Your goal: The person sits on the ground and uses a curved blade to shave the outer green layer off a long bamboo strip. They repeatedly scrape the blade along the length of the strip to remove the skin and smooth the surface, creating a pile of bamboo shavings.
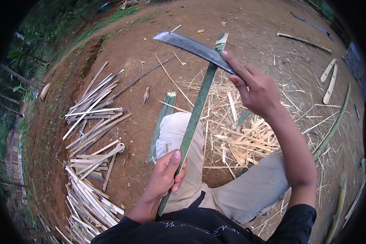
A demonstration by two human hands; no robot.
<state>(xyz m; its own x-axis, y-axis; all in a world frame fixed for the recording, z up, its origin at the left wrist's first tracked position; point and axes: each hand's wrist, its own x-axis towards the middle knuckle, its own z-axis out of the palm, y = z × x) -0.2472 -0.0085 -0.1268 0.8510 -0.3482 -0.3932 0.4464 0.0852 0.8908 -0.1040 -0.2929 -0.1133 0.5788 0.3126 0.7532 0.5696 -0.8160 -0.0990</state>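
Note:
A long green bamboo strip [199, 105] slants up and away from my lap, its far tip showing pale bare wood. My left hand [168, 173] is closed round its lower part, thumb on top. In my right hand [258, 89] is a curved machete [187, 45], its handle hidden by the fingers. The index finger stretches along the blade, which lies across the strip a little below the pale tip and points left. Beyond my left knee, two shorter green bamboo pieces [158, 126] lean close to the leg.
Pale split strips [93, 199] are heaped on the brown soil at left, with more bundles [95, 107] farther off. Shavings [248, 138] cover the ground between and beyond my knees. A green pole [337, 118] and two pale slats [330, 83] lie at right.

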